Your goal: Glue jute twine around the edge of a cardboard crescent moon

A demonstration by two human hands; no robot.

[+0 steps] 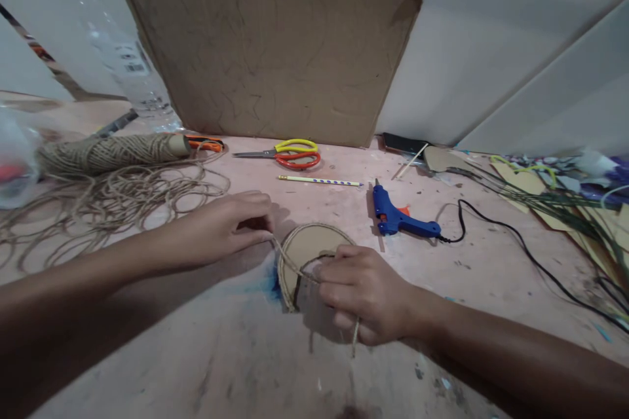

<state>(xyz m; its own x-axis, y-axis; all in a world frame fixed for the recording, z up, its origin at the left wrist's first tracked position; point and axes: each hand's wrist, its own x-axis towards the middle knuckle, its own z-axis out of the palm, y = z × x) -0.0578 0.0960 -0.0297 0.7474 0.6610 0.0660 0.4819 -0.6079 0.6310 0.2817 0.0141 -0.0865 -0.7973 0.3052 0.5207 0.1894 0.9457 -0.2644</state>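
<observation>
A round cardboard disc [307,245] lies flat on the pinkish table, with jute twine [289,260] laid along its left rim and across it. My left hand [223,226] rests just left of the disc, fingers closed in a pinch on the twine at the rim. My right hand [366,291] covers the disc's lower right part, fingers curled shut on the twine, whose loose end hangs out below the hand.
A twine spool [111,152] and loose loops [113,200] lie at the left. Scissors [289,154], a striped pencil [319,181] and a blue glue gun [398,217] with black cord [531,258] lie behind. A cardboard sheet [265,39] leans on the wall. Cardboard scraps and leaves sit at right.
</observation>
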